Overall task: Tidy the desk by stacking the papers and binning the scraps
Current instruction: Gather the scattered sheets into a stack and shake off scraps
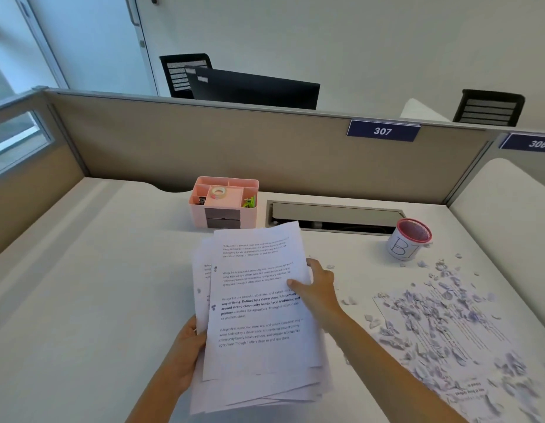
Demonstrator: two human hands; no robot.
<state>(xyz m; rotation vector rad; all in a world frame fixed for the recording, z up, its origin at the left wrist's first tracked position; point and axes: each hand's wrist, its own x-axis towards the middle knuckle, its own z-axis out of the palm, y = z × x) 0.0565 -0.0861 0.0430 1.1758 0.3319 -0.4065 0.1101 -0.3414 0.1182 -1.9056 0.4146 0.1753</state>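
Note:
An uneven stack of printed white papers (259, 319) is held above the desk's middle. My left hand (190, 349) grips its left edge from beneath, thumb on the side. My right hand (318, 288) holds the right edge, thumb on the top sheet. To the right, another printed sheet (475, 389) lies flat on the desk, covered with several torn paper scraps (439, 319). A small bin cup (408, 239) with a red mesh rim and a hand-lettered white label stands at the back right, beyond the scraps.
A pink desk organiser (223, 203) with a tape roll and clips sits at the back centre. Beside it is a grey cable hatch (335, 213) in the white desk (82, 300). A beige partition (204, 141) encloses the back and left.

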